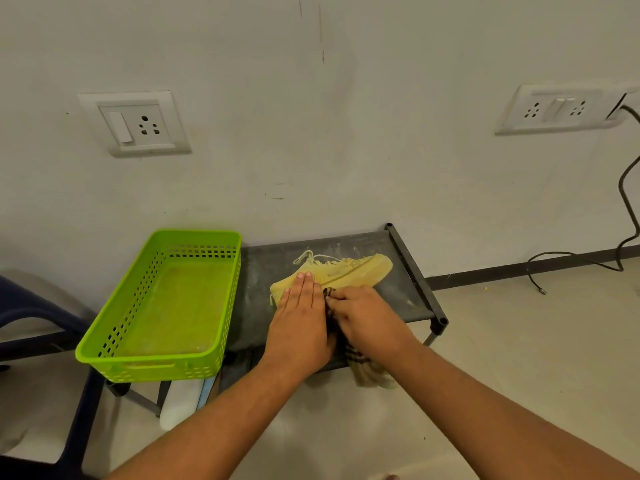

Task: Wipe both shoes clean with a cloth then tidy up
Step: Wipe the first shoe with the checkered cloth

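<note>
No readable text, brand or number anywhere (the shoe (346, 271) bears none legible).

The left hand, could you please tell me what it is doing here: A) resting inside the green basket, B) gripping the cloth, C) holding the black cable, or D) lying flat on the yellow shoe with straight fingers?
D: the left hand lies flat, fingers straight, on the yellow shoe, while the right hand grips the cloth.

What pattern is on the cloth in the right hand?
The cloth is checked beige with dark stripes, head view.
</note>
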